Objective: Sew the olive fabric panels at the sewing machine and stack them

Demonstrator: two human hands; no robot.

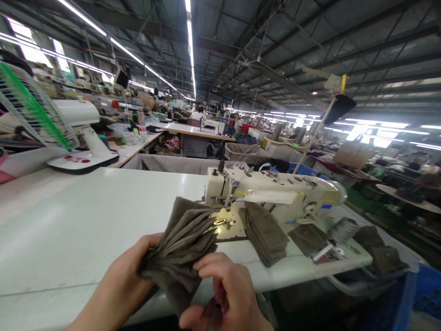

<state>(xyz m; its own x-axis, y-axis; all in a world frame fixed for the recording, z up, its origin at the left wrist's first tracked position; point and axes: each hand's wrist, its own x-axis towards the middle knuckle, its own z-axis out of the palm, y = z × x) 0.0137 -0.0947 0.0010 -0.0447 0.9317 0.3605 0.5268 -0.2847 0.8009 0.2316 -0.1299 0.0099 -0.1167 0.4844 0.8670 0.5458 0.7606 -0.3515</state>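
My left hand (134, 271) is closed around a fanned-out bundle of dark olive fabric pieces (184, 230), gripping it at the near end. The bundle's far edges reach the plate of a cream sewing machine (272, 186). My right hand (229, 285) is beside the bundle's right side, its index finger close to the loose edges. Curled in that hand is a small dark tool (212, 313) with a purplish part; blur and the fingers hide most of it, possibly thread snips. Right of the needle area lies a neat stack of olive fabric pieces (264, 234).
A fan (81, 115) stands on the left of the white table (86, 216). Right of the machine are another olive piece (308, 239), a grey thread cone (344, 230) and more fabric (381, 253). A blue crate (427, 289) is at lower right. Fabric-lined bins stand behind.
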